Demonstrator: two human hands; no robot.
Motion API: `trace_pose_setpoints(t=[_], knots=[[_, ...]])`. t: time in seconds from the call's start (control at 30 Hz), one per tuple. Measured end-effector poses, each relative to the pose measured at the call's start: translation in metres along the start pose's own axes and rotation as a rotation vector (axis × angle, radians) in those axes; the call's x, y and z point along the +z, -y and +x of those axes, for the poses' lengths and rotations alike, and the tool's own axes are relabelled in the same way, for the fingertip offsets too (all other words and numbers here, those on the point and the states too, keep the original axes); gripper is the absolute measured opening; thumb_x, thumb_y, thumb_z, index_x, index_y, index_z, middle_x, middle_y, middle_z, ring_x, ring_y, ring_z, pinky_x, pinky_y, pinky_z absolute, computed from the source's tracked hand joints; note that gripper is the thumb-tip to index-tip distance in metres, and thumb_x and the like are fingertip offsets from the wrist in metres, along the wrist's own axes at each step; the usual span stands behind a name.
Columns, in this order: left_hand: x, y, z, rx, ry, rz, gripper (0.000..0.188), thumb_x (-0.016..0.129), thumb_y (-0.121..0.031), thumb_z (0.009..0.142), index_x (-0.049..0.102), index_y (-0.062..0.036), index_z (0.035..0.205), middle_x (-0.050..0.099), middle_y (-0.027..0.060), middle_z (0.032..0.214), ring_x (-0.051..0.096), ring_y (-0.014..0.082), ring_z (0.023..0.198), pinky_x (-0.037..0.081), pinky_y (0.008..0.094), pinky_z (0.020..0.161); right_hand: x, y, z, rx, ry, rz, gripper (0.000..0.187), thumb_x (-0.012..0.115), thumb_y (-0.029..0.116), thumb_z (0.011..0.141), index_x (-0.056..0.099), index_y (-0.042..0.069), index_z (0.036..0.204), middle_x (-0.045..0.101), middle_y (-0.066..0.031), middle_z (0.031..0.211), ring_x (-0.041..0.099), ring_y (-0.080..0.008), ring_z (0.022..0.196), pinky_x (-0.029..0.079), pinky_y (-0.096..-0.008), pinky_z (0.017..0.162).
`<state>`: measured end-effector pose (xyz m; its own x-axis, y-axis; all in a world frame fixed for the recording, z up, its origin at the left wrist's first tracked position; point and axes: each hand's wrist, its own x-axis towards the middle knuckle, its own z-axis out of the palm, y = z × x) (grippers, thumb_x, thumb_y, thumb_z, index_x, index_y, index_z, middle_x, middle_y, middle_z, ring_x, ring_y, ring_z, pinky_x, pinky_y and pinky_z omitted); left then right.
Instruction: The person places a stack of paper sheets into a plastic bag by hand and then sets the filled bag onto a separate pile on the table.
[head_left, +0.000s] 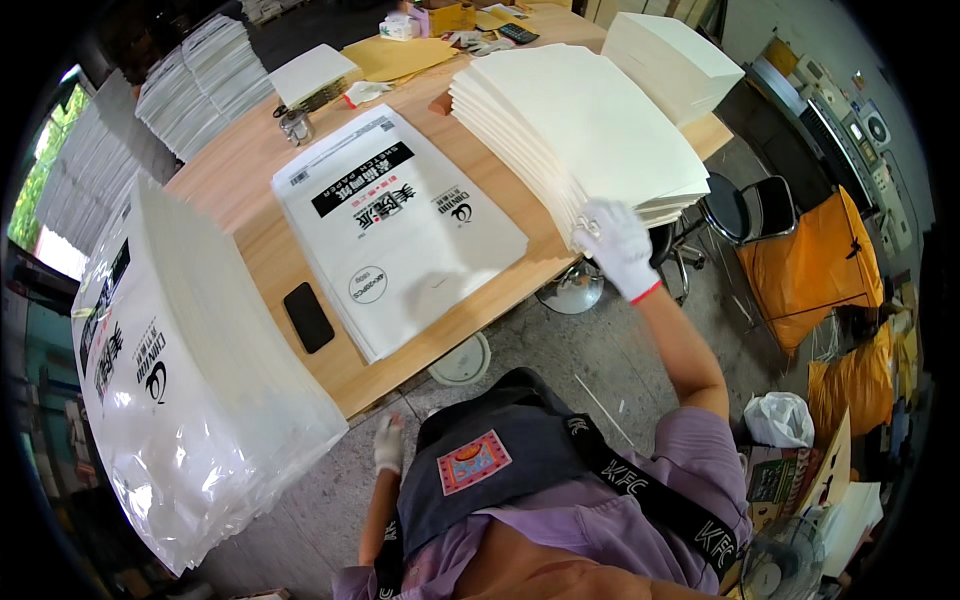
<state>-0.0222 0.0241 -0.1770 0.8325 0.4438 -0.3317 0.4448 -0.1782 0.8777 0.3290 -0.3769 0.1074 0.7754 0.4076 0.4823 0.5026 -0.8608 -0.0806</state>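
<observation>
My right hand (615, 243), in a white glove with a red cuff, is at the near corner of a fanned stack of large white paper sheets (590, 125). Its fingers are curled against the sheet edges there; how many sheets they pinch is hidden. Low beside my body hangs my left hand (388, 443), also gloved in white, with fingers slightly apart and nothing visible in them. Between the stacks lies a flat pile of printed sketch-paper packs (440, 255). A tall heap of clear plastic-wrapped packs (190, 390) stands at the left.
A black phone (309, 318) lies near the table's (360, 388) front edge. Another block of white paper (672, 65) stands at the far right. Farther back are a small metal object (294, 126), yellow sheets (397, 58) and a calculator (519, 34). A stool (740, 208) stands right of the table.
</observation>
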Motion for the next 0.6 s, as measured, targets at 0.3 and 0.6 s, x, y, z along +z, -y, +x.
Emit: trace_pose_setpoints(t=[0.3, 0.6], knots=[[0.128, -0.320, 0.089, 0.499, 0.517, -0.054, 0.040, 0.049, -0.039, 0.097, 0.062, -0.0057, 0.114, 0.067, 0.0084, 0.108, 0.061, 0.0185, 0.098, 0.046, 0.0316, 0.086, 0.010, -0.084, 0.016, -0.244, -0.106, -0.206, 0.027, 0.061, 0.031, 0.082, 0.062, 0.014, 0.103, 0.064, -0.0042, 0.105, 0.060, -0.0212, 0.096, 0.050, -0.0344, 0.079], [0.197, -0.419, 0.150, -0.131, 0.618, -0.725, 0.026, 0.050, -0.015, 0.093, 0.057, -0.0021, 0.114, 0.064, 0.0118, 0.094, 0.064, 0.0177, 0.076, 0.055, 0.0336, 0.067, -0.074, 0.055, -0.020, -0.722, 0.083, -0.033, 0.021, 0.062, 0.034, 0.084, 0.057, 0.013, 0.085, 0.061, -0.0044, 0.070, 0.062, -0.0234, 0.062, 0.051, -0.0374, 0.055]])
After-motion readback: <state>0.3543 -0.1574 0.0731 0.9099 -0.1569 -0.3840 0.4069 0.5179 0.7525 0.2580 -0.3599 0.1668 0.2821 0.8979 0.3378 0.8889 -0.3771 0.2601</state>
